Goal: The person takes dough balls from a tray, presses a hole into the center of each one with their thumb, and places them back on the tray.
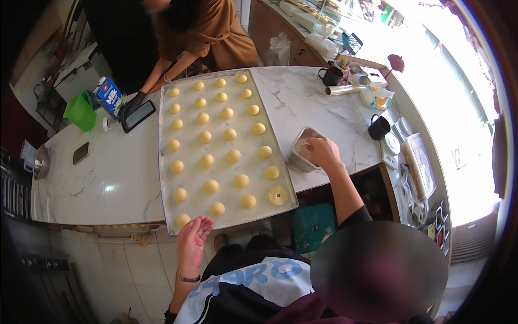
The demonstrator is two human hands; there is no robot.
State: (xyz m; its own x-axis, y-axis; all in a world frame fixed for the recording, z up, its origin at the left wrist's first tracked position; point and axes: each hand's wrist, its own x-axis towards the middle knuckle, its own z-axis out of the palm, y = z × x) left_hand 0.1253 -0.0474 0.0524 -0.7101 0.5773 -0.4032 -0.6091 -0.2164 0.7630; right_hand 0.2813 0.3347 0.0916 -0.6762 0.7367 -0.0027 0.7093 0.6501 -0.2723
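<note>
A large pale baking tray (226, 208) holds several rows of round yellow dough balls (233, 156). In its near right corner, one flattened dough round (278, 195) has a small dark spot at its middle. My left hand (194, 235) is held palm up at the tray's near left corner, beside a dough ball (183, 220); its fingers are stretched out and nothing shows in them. To the right of the tray, my right hand (324, 152) reaches into a small metal container (298, 162) with whitish powder in it. Its fingers are bent together, their tips partly hidden.
Across the table (118, 183), another person (216, 32) leans over with a black-gloved hand near a tablet (138, 116). A blue milk carton (108, 97), green container (81, 110) and phone (81, 153) are at left. Dark mugs (379, 127) and a scale (390, 147) are at right.
</note>
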